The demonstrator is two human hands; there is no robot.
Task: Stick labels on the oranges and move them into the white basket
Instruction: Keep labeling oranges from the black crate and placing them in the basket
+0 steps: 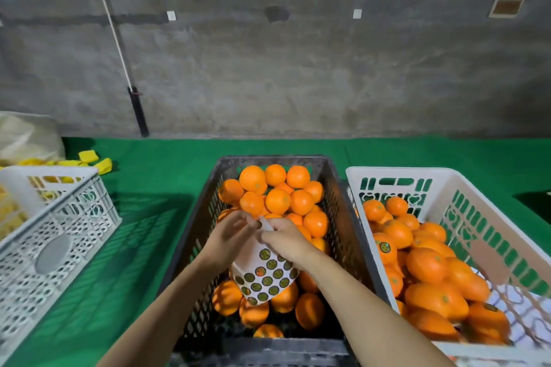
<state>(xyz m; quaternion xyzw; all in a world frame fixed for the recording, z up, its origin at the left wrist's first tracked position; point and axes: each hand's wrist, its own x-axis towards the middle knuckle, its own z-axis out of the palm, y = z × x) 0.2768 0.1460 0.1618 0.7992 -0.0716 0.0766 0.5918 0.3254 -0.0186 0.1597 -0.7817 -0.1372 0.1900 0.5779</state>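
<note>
A black crate (196,217) in the middle holds several unlabelled oranges (277,199). Over it my two hands meet on a white label sheet (265,277) dotted with round dark stickers. My right hand (286,240) grips the sheet's top edge. My left hand (231,234) pinches at that same top corner, fingertips against a sticker. The sheet hangs down below my hands. On the right stands the white basket (477,211) with several oranges inside, one of them a labelled orange (385,249).
A second white perforated basket (59,235) stands at the left on the green table cloth (149,217). Yellow pieces (89,158) and a plastic bag (26,137) lie behind it. A grey concrete wall with posters rises behind the table.
</note>
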